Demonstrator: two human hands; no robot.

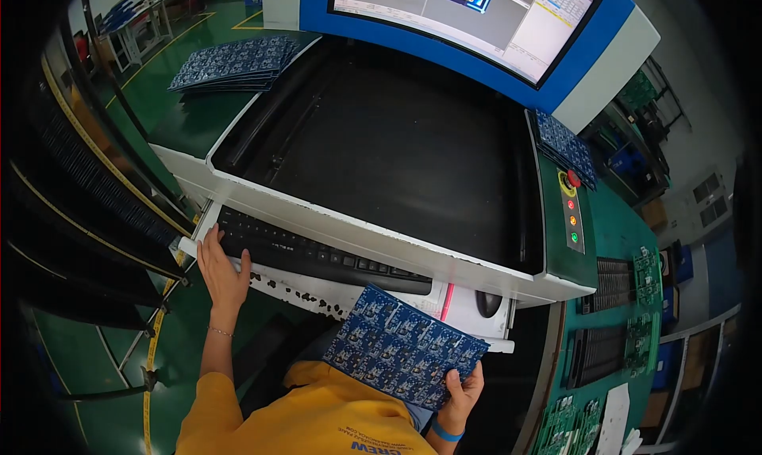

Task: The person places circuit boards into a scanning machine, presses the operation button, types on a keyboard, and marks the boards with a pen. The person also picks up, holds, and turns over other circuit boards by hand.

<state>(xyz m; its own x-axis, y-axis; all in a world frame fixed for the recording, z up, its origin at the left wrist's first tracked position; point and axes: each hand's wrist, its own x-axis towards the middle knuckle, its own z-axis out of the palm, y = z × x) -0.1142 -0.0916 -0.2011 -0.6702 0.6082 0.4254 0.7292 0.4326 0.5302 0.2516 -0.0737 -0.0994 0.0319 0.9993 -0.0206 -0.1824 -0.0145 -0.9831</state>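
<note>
My right hand (463,393) grips the lower right corner of a blue circuit board panel (401,348), thumb on top. The panel is tilted in front of my body, over the front edge of the keyboard tray (302,296). At the left end of the black keyboard (317,257), my left hand (223,271) rests with its fingers stretched out and thumb apart, holding nothing. A black mouse (488,303) lies on the tray, to the right of the panel.
Before me is a machine with a dark bed (397,149) and a monitor (476,15). Stacks of blue panels lie left (234,62) and right (565,145). A red stop button (573,179) sits at right. Green boards (641,340) and black racks (599,356) stand on the right bench.
</note>
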